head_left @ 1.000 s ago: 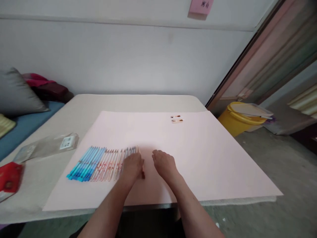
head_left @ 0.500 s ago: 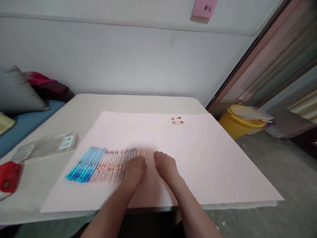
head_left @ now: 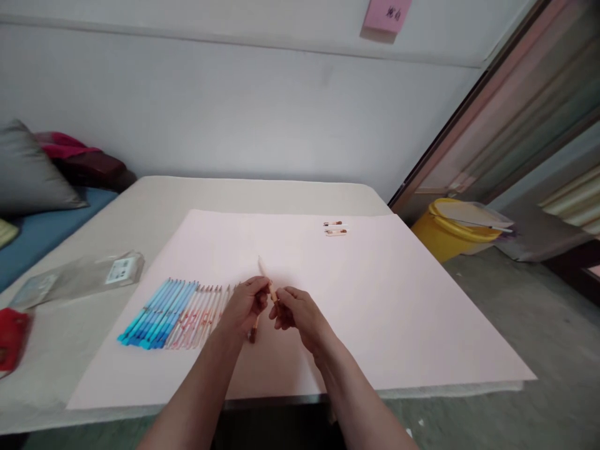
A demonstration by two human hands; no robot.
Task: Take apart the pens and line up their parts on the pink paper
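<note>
Between my two hands a pale pen point(head_left: 272, 291) with a brownish end is held up at a slant, its tip pointing away from me. My left hand point(head_left: 249, 301) pinches it from the left, and my right hand point(head_left: 296, 310) closes on its lower end. Under my left hand lies another pen with a brown end point(head_left: 253, 334), partly hidden. A row of blue pens point(head_left: 159, 312) lies side by side to the left, followed by white-and-red patterned pens point(head_left: 194, 315); my left hand and forearm cover the right part of the row.
A pink sheet point(head_left: 398, 312) covers much of the table point(head_left: 262, 195). Two small pens point(head_left: 335, 232) lie near its far edge. On the left are a clear plastic bag point(head_left: 89, 275) and a red object point(head_left: 12, 337). A yellow bin point(head_left: 435, 234) stands right of the table.
Both hands have come together, and a pale pen is now raised between them. My right hand has closed on it. The view has shifted slightly.
</note>
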